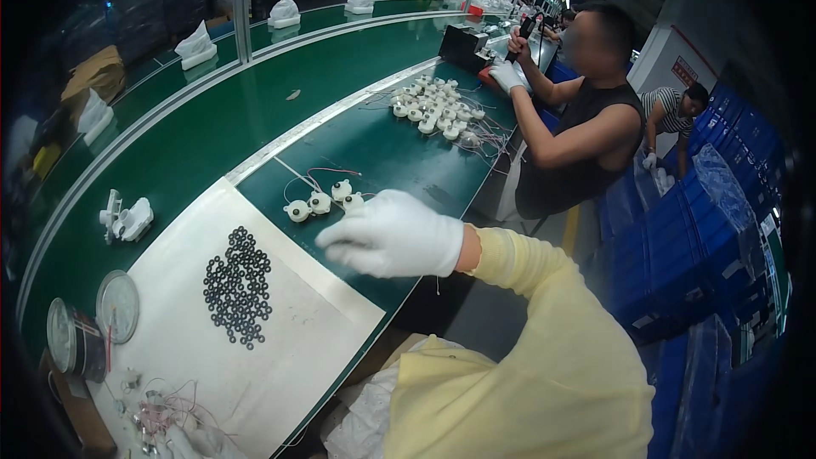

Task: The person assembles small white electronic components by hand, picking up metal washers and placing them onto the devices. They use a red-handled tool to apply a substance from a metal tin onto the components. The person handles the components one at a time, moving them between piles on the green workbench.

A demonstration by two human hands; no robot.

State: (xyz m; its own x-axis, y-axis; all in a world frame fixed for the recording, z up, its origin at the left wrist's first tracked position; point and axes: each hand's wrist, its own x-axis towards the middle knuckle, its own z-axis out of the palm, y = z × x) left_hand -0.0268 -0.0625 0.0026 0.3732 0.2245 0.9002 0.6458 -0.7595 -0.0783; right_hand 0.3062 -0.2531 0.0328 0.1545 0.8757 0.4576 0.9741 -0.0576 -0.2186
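Observation:
My right hand (395,238), in a white glove, reaches out over the green bench with its fingers curled together. Whatever they may hold is hidden from view. Just beyond the fingertips stands a small group of round white motors (320,202) with dark centres and thin red and white wires. At the lower left edge, my left hand (200,442), also white-gloved, shows only in part. It is beside a cluster of small parts with pink and white wires (161,412); its grip is unclear. Many small black rings (238,289) lie spread on a white sheet (314,340) between the hands.
An open tin (76,340) and its round lid (117,306) stand at the left. Further along are many more white motors (438,106) and a co-worker (586,110) holding a black tool. White parts (127,219) ride on the green belt. Blue crates (671,238) stack at right.

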